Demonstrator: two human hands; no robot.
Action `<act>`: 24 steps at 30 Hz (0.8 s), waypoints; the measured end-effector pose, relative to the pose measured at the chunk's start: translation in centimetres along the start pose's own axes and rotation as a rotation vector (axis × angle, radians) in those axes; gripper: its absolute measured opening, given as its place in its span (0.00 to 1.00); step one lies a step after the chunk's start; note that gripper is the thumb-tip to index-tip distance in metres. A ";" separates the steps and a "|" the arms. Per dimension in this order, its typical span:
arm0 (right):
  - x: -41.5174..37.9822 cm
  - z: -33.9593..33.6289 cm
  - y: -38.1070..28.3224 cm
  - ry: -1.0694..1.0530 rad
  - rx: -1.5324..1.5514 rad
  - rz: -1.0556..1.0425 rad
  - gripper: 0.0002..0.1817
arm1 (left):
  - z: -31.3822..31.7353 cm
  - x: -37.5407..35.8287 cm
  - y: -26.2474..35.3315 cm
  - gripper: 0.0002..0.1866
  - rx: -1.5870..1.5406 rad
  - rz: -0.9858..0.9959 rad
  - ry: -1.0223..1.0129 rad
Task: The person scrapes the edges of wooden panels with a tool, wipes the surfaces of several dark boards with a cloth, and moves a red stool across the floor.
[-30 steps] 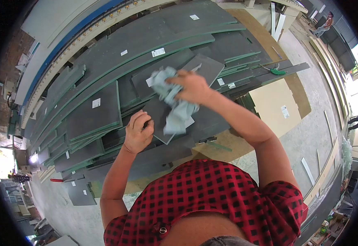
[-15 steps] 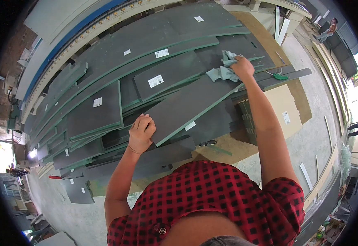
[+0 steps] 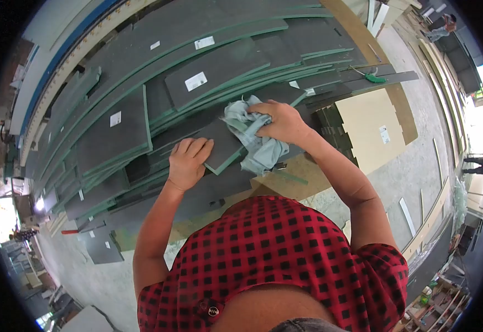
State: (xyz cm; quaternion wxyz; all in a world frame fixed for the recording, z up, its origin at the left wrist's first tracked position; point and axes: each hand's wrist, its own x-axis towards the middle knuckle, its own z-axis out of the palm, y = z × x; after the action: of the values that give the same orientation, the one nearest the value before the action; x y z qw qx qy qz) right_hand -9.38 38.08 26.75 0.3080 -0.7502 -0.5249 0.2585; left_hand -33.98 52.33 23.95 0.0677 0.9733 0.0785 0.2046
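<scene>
Since half a second ago, the right hand (image 3: 284, 123) has been drawn back from the far end of the board (image 3: 236, 133) to its near end, the rag (image 3: 255, 138) carried with it. The rag is bunched under closed fingers and pressed on the board's dark face, part of it hanging over the near edge. The left hand (image 3: 187, 162) is laid flat, fingers extended and together, on the board's near corner, just beside the rag; nothing is gripped. The board lies directly ahead of both hands, its long axis running away and to the right, atop the stack (image 3: 141, 94) of like boards. The right hand is nearer the board's middle. White labels (image 3: 196, 81) are seen on several boards; their print is too small to be read.
</scene>
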 end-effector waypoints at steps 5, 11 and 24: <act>-0.5 0.8 9.8 0.199 -0.075 0.252 0.30 | 1.4 -1.8 0.5 0.26 0.121 0.119 -0.034; -3.4 0.3 17.9 0.566 0.186 0.454 0.29 | 1.1 -1.6 1.0 0.25 -0.006 0.012 -0.007; -14.5 6.6 14.5 0.452 0.865 0.651 0.23 | 2.6 -0.5 2.7 0.10 -1.119 -0.742 0.513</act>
State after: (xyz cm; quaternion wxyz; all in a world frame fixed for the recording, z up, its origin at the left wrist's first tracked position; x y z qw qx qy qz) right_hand -9.48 21.87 12.59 0.5953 -0.7153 -0.0356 0.3642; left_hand -33.06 49.29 21.81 0.6009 0.6233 0.3011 0.3998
